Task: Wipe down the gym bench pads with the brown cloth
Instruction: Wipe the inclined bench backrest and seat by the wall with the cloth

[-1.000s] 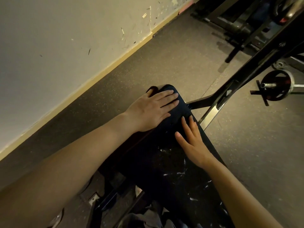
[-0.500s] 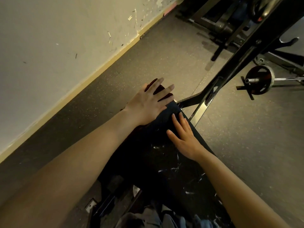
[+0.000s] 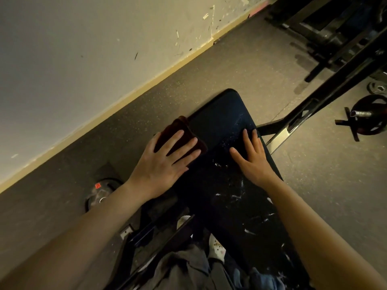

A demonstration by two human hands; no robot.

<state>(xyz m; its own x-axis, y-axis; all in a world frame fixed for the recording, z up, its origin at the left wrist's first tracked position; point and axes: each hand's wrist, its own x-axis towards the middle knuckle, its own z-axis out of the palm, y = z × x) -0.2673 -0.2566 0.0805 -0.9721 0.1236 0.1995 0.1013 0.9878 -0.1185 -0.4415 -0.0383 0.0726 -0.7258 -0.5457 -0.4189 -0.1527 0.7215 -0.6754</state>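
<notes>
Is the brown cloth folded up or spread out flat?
Folded. The brown cloth shows stacked layered edges at its far corner, a compact pad under the left hand.

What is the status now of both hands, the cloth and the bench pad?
Left hand flat on brown cloth, at pad's left edge. Right hand flat on bench pad. White specks on pad. Nothing in the way.
</notes>
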